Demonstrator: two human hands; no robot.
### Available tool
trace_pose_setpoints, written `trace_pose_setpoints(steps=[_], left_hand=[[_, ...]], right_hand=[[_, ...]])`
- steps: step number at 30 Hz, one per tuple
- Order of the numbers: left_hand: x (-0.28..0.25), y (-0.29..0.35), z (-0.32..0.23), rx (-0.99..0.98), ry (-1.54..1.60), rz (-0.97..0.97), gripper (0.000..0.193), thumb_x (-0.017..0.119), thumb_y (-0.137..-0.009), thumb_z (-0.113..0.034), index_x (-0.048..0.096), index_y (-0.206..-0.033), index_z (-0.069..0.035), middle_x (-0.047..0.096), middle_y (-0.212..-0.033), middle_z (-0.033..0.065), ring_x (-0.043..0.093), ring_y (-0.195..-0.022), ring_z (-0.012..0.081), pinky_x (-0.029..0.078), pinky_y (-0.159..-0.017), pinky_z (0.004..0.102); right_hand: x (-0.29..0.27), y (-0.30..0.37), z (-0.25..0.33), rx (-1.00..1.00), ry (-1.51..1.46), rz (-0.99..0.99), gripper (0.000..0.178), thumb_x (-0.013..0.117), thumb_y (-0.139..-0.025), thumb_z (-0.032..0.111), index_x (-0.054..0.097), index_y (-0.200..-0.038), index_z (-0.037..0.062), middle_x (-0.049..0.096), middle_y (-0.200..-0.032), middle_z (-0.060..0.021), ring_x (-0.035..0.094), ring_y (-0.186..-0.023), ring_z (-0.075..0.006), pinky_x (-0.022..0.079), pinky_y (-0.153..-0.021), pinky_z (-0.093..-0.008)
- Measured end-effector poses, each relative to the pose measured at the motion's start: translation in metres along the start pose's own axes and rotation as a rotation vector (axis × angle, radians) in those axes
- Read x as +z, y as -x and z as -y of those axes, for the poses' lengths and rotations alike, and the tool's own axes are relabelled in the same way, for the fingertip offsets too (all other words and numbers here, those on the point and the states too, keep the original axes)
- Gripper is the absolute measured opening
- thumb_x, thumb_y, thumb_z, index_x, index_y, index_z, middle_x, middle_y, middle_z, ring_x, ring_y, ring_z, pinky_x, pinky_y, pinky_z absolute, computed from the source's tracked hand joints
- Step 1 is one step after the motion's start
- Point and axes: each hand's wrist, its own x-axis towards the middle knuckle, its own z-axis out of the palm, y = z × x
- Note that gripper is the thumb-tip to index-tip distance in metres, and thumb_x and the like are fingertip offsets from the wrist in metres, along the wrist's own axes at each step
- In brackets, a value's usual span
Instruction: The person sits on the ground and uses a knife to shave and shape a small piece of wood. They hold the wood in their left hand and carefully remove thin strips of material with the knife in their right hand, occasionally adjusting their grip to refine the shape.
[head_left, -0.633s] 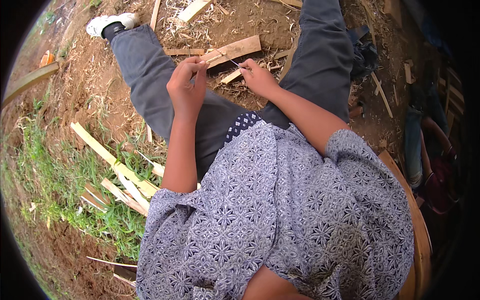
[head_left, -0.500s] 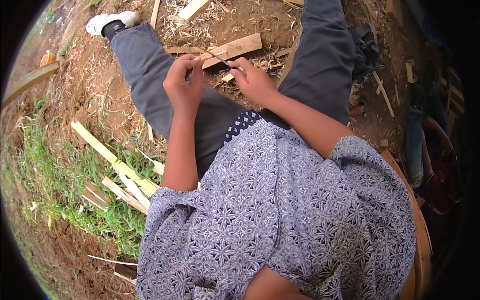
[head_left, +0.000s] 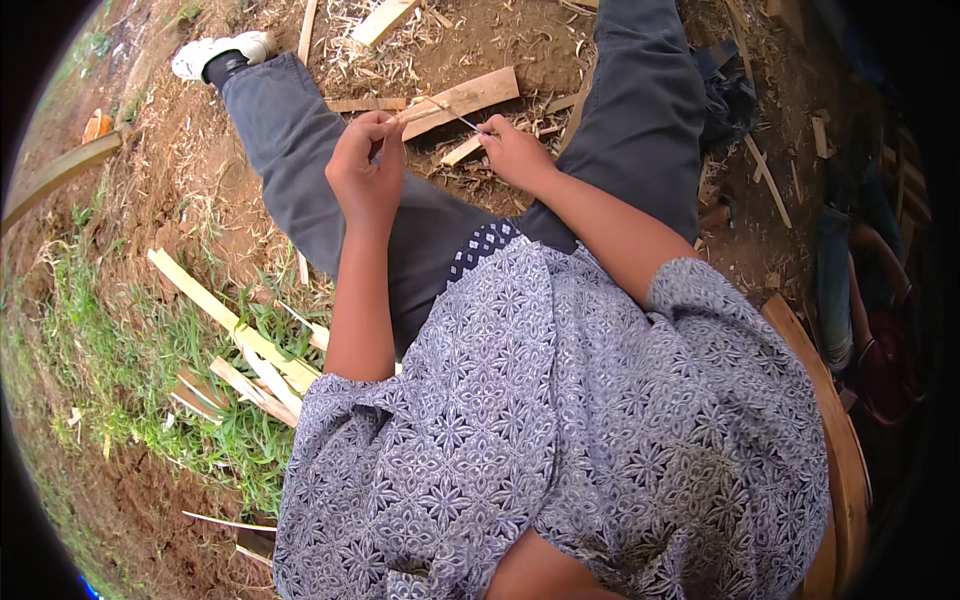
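My left hand (head_left: pixel 370 165) is closed in a pinch on a thin strip of pale wood (head_left: pixel 420 110), which points away to the right. My right hand (head_left: pixel 515 152) grips the handle of a knife, its fingers wrapped so that the handle is mostly hidden. The thin knife blade (head_left: pixel 459 117) slants up and left toward the far end of the strip; whether it touches the wood I cannot tell. Just beyond both hands, a flat wooden board (head_left: pixel 480 94) lies on the ground between my legs.
Shavings (head_left: pixel 400 65) and offcuts cover the brown soil. Several split wood strips (head_left: pixel 225 318) lie on grass at the left. A curved wooden piece (head_left: pixel 65 175) stands out at the far left. Dark cloth (head_left: pixel 730 95) lies beside my right leg. Another person (head_left: pixel 865 290) sits at the right.
My right hand has moved a little to the right with the knife, drawing the blade away from my left hand along the strip. My left hand stays nearly in place.
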Motion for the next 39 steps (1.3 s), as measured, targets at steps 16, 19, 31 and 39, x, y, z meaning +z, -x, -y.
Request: trace_pose_setpoints(steps=[16,19,31,39], left_hand=[[0.001,0.004,-0.002,-0.041,0.058,-0.009,0.012,0.076,-0.09,0.003,0.064,-0.089,0.003,0.073,-0.092,0.0083,0.068,-0.08,0.0103,0.057,-0.073,0.0252],[0.0,0.005,0.006,-0.031,0.073,-0.063,0.013,0.076,-0.09,0.003,0.064,-0.09,0.003,0.072,-0.092,0.0085,0.067,-0.08,0.0096,0.057,-0.074,0.0253],[0.001,0.005,0.006,-0.058,0.068,-0.078,0.014,0.077,-0.091,0.001,0.063,-0.091,0.003,0.072,-0.092,0.0077,0.066,-0.081,0.009,0.056,-0.075,0.0238],[0.002,0.004,0.007,-0.024,0.057,-0.098,0.015,0.077,-0.091,0.002,0.063,-0.09,0.003,0.071,-0.092,0.0075,0.066,-0.08,0.0091,0.056,-0.074,0.0241]], right_hand=[[0.002,0.001,-0.001,0.034,-0.055,0.076,0.026,0.056,-0.104,0.031,0.061,-0.122,0.0131,0.071,-0.094,-0.0193,0.071,-0.088,-0.0364,0.053,-0.077,-0.0465],[-0.011,0.031,0.035,-0.178,-0.104,0.035,0.026,0.055,-0.105,0.031,0.061,-0.124,0.0137,0.071,-0.087,-0.0166,0.071,-0.08,-0.0337,0.052,-0.073,-0.0435],[0.008,0.017,0.01,-0.167,-0.085,-0.038,0.028,0.057,-0.103,0.032,0.062,-0.126,0.0153,0.069,-0.087,-0.0197,0.069,-0.082,-0.0395,0.052,-0.073,-0.0482],[0.001,0.026,0.03,-0.144,-0.127,0.021,0.03,0.055,-0.105,0.034,0.06,-0.128,0.016,0.073,-0.098,-0.019,0.071,-0.09,-0.0375,0.053,-0.078,-0.0473]])
